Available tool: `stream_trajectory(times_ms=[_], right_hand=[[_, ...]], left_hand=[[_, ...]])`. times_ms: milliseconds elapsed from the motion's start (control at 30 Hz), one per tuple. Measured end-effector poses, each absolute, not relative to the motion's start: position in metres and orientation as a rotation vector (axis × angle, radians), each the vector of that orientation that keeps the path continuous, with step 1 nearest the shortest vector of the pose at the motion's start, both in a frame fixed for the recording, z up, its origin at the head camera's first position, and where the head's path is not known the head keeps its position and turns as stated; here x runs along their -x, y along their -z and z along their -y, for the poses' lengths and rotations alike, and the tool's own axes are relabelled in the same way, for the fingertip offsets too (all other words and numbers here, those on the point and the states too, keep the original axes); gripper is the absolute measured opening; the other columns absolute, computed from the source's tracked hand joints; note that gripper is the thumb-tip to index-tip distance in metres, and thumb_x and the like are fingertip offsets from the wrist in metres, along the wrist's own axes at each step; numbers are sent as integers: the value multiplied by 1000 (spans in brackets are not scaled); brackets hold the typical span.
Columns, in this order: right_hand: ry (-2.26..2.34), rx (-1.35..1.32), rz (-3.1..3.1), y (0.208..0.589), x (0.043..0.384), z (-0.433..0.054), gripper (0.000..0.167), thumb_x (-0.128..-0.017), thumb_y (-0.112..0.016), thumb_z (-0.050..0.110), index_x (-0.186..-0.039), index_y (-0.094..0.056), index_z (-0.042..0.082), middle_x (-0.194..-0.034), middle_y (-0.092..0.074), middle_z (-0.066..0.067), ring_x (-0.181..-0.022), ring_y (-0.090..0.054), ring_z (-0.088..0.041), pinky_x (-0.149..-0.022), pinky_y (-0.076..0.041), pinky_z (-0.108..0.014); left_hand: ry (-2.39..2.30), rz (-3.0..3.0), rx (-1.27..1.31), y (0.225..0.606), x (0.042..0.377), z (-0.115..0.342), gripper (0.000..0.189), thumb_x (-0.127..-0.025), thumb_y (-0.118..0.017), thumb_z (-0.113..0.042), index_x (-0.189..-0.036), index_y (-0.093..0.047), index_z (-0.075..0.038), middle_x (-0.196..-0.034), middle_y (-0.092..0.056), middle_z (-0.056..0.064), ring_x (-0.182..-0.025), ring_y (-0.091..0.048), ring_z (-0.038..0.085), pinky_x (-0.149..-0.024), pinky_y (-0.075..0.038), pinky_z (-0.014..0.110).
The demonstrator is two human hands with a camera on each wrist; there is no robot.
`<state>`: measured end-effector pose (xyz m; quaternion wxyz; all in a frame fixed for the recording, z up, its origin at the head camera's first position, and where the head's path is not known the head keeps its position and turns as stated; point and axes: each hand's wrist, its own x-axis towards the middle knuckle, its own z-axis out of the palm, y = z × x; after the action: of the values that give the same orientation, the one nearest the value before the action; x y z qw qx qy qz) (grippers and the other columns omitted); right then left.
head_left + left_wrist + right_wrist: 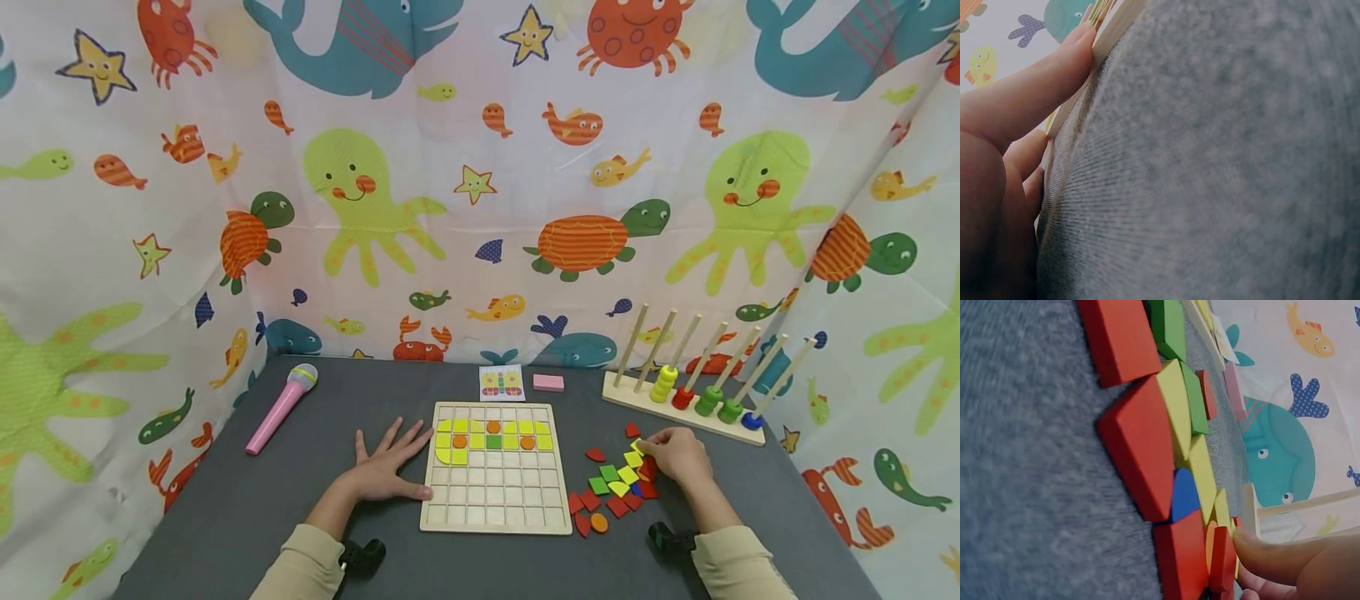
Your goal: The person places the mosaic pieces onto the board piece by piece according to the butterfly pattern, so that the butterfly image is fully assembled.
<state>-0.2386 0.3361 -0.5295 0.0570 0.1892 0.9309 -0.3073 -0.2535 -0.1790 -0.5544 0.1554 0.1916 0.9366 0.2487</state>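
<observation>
My left hand [386,469] lies with its fingers spread, thumb and a fingertip against the left edge of the pale wooden square board with a grid of cells [495,493]. In the board's upper part sit yellow pieces [458,457], orange discs [528,442] and one green square [493,442]. My right hand [678,457] is at the far end of the loose pile to the board's right, thumb and fingers bent at a small yellow piece [637,446]; I cannot tell whether they grip it. Around it lie red pieces [618,506], green squares [607,473] and an orange disc [598,523]. Beyond the board rest a printed picture card [501,382] and a pink block [548,382].
</observation>
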Motion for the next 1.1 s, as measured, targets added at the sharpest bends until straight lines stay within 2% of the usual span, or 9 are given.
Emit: stream_trajectory(times_ms=[200, 433, 567, 767, 933, 1100], right_hand=[[1019, -531, -2789, 525, 238, -331, 35, -90, -76, 37, -96, -75, 3, -84, -64, -8, -78, -54, -24, -63, -40, -32], [1167, -314, -2759, 510, 239, -303, 33, -92, -74, 39, -91, -70, 5, -84, -63, -7, -71, -53, -21, -60, -42, -30], [1225, -265, -2751, 501, 238, -276, 30, -90, -77, 37, -89, -71, 8, -82, -64, -6, -68, -53, -21, -57, -44, -31], [1285, -228, -2751, 493, 242, -225, 24, -85, -83, 34, -87, -76, 11, -79, -67, -5, -73, -56, -21, -60, -45, -31], [1348, -124, -2745, 497, 246, -184, 13, -86, -82, 26, -88, -79, 13, -83, -71, -1, -79, -59, -20, -65, -48, -30], [1424, -20, -2710, 506, 248, -151, 10, -88, -80, 24, -88, -79, 14, -81, -72, 2, -77, -59, -18, -63, -48, -29]], left_hand=[[-721, -2674, -531, 555, 253, 182, 107, -73, -74, -73, -161, -23, -38, -170, -15, -7, -158, 7, 32, -103, 27, 75], [-717, -2686, -530, 555, 252, 186, 108, -72, -74, -74, -161, -23, -39, -170, -14, -7, -158, 7, 33, -103, 26, 76], [-728, -2681, -556, 556, 253, 184, 107, -73, -73, -74, -161, -23, -39, -170, -15, -8, -158, 7, 33, -103, 27, 76], [-722, -2681, -553, 558, 253, 182, 109, -72, -73, -75, -161, -22, -39, -170, -14, -9, -158, 8, 32, -102, 28, 75], [-737, -2674, -550, 557, 254, 182, 109, -72, -74, -74, -161, -22, -38, -170, -14, -8, -158, 8, 32, -102, 29, 75], [-745, -2666, -555, 555, 254, 181, 108, -73, -74, -74, -161, -23, -38, -170, -14, -9, -158, 8, 32, -102, 29, 75]])
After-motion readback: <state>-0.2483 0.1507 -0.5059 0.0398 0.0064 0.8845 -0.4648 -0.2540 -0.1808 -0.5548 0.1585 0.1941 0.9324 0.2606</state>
